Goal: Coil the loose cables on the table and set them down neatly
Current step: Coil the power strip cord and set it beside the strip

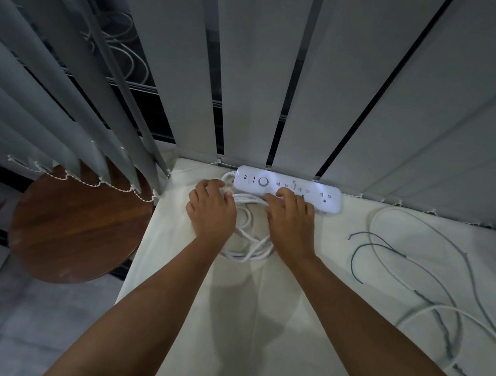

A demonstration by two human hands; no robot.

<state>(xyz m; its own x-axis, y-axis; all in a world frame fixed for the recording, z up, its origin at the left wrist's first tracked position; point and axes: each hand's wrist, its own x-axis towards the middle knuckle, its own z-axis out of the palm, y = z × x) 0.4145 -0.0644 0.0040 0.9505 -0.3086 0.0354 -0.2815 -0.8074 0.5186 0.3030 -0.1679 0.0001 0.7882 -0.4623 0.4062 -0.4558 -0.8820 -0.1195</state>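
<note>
My left hand grips the white coil beside the power strip; for my right hand I cannot tell. Released quickly, loops may spring open.

Dim scene, light from above/behind. Forearm shadows fall on white table. Glare on power strip. Wide-angle bending at edges.

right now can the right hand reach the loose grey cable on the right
Probably yes: the loose grey cable lies on the table to the right of the right hand, nothing standing between them, though that hand is on the white cord.
</note>
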